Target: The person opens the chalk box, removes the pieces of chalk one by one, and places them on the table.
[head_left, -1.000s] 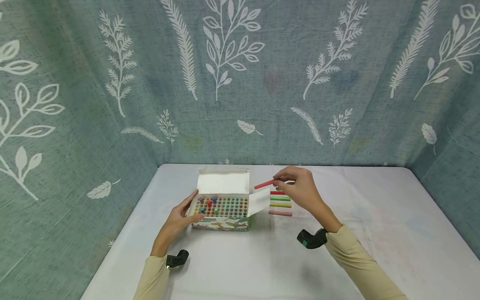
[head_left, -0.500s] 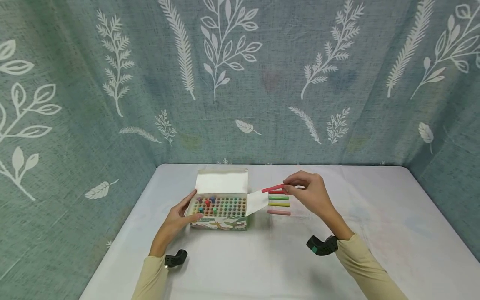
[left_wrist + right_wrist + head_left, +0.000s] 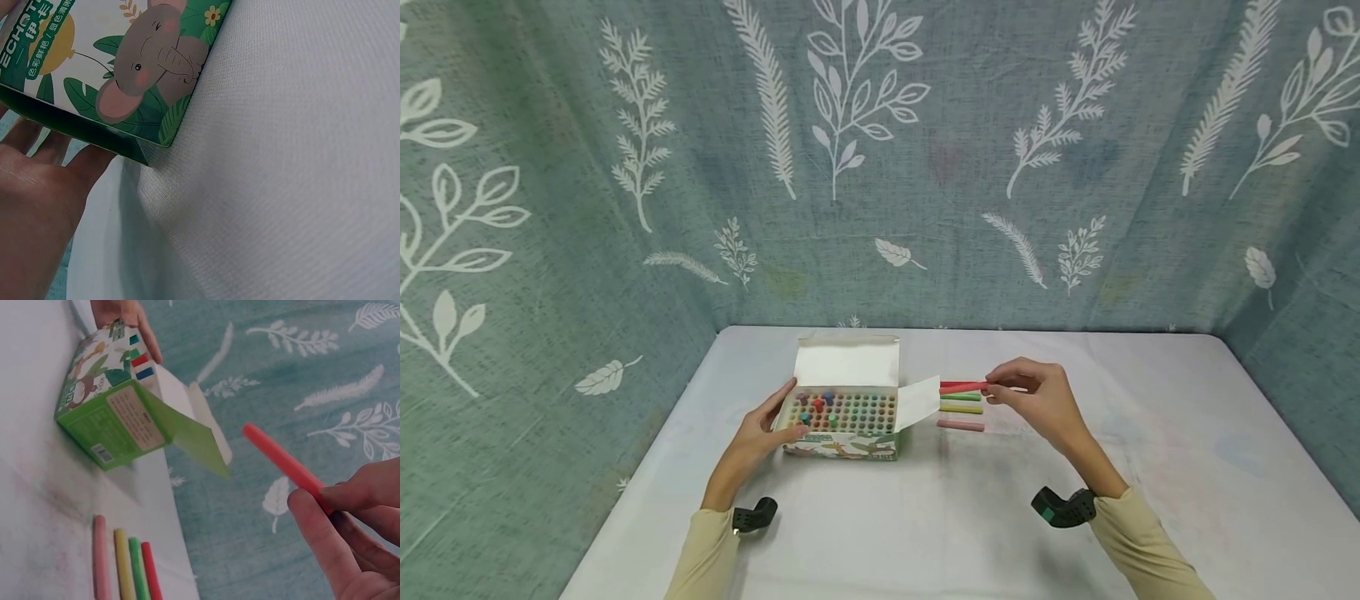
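– What is the right hand (image 3: 1033,400) doing?
– Pinching a slim, round red stick (image 3: 281,456) between thumb and fingers, up in the air, its free end towards the green-and-white printed cardboard box (image 3: 842,447)
– And the left hand (image 3: 758,433)?
– Well apart from the right, gripping the box's left end, thumb at the front rim and fingers at the back
– Is the box open?
– Yes, white-lined lid (image 3: 847,363) raised, side flap (image 3: 919,403) spread out to the right. Inside is a grid of round holes, with a few coloured sticks standing up
– Anything on the white cloth-covered table (image 3: 925,533)?
– A row beside the box, back to front: a second red stick (image 3: 152,572), a green stick (image 3: 138,569), a yellow stick (image 3: 124,562) and a pink stick (image 3: 101,556)
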`<state>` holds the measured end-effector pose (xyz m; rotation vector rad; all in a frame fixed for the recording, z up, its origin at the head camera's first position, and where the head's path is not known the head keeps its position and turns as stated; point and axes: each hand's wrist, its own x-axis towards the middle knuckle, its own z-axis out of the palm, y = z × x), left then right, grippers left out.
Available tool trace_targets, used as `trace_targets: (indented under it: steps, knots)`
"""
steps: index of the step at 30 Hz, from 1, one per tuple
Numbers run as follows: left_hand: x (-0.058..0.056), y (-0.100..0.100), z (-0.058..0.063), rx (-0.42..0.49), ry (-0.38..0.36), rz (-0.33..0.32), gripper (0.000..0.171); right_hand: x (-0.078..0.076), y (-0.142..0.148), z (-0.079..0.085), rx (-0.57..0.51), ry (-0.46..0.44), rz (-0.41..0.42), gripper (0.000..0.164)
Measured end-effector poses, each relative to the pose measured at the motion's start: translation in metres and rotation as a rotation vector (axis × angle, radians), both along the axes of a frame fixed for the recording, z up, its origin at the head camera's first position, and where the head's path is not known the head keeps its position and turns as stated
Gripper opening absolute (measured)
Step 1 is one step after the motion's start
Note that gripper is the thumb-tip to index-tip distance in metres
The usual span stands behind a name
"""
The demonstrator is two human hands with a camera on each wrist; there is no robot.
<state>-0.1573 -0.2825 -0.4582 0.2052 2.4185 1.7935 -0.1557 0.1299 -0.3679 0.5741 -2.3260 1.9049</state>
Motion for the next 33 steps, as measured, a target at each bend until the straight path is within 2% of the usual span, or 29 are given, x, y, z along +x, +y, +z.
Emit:
trace_targets:
  steps: [6,12,13,15,18,19,20,22,26,29,30,33]
  knots:
    - [0.000,0.000,-0.002,-0.008,0.004,-0.002,0.075,0.004,0.006,-0.007,0.008,-0.021,-0.010,0.013]
    - [-0.001,0.000,-0.003,-0.010,0.007,0.001,0.074,-0.004,0.015,-0.036,-0.038,-0.038,-0.027,0.015]
    - [-0.001,0.000,-0.003,-0.012,0.007,0.003,0.074,-0.014,0.020,-0.057,-0.075,-0.015,0.003,0.016]
    - [-0.002,0.000,-0.003,-0.012,0.003,0.004,0.075,-0.021,0.024,-0.074,-0.127,0.003,0.033,0.018]
    - [-0.002,-0.001,-0.002,-0.008,0.002,0.002,0.076,-0.041,0.033,-0.119,-0.162,0.040,0.061,0.021]
    - [-0.002,-0.001,-0.002,-0.005,0.003,0.002,0.076,-0.048,0.035,-0.134,-0.165,0.038,0.055,0.022]
    - [-0.002,-0.001,-0.001,-0.001,0.003,0.001,0.077,-0.047,0.034,-0.135,-0.145,0.024,0.023,0.023]
    - [-0.001,-0.001,0.000,0.005,0.005,-0.002,0.077,-0.056,0.036,-0.156,-0.128,0.012,-0.008,0.023]
    - [-0.003,-0.002,-0.002,0.016,0.004,-0.003,0.077,-0.054,0.033,-0.161,-0.157,-0.055,-0.018,0.021]
    - [-0.006,-0.004,-0.009,0.014,0.003,0.007,0.076,-0.049,0.030,-0.162,-0.176,-0.084,-0.015,0.024]
    - [-0.007,-0.005,-0.011,0.013,0.002,0.011,0.076,-0.049,0.030,-0.168,-0.169,-0.094,-0.036,0.027]
    - [-0.010,-0.007,-0.017,0.000,0.002,0.025,0.075,-0.045,0.026,-0.165,-0.174,-0.117,-0.048,0.031]
